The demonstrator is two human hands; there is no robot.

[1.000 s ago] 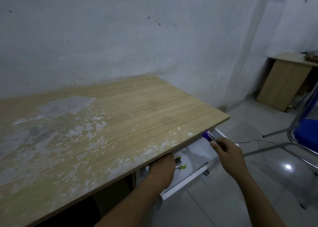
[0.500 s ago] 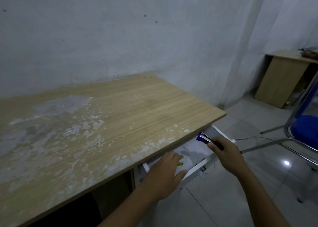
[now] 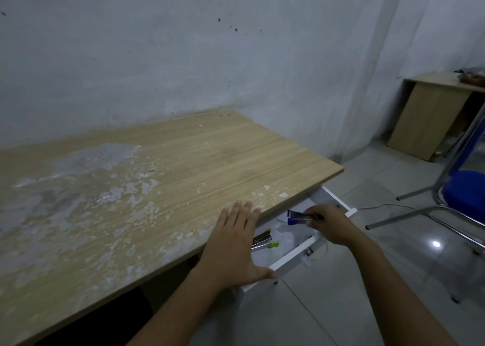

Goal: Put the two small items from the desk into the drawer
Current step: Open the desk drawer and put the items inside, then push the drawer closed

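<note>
- The desk (image 3: 162, 178) fills most of the view; its worn top carries no small item that I can see.
- The drawer (image 3: 296, 258) hangs pulled out under the desk's right front edge, white inside, its front panel toward the person.
- The left hand (image 3: 233, 248) is spread flat with fingers released, holding nothing; it hovers over the desk edge and the drawer's left part. Whether it touches either I cannot tell.
- The right hand (image 3: 332, 225) is over the drawer's right part, fingers pinched on the purple item (image 3: 299, 217), which juts left from the fingertips, above the drawer floor.
- The green item (image 3: 263, 240) already lies in the drawer, at its left, partly hidden by the left hand.
- Judged step: one item is stowed and the second is being brought in, so the task looks nearly done.
- Next move, as I read it: lower the right hand until the purple item is near the floor beside the green one, then let go and draw the hand clear of the drawer walls.
</note>
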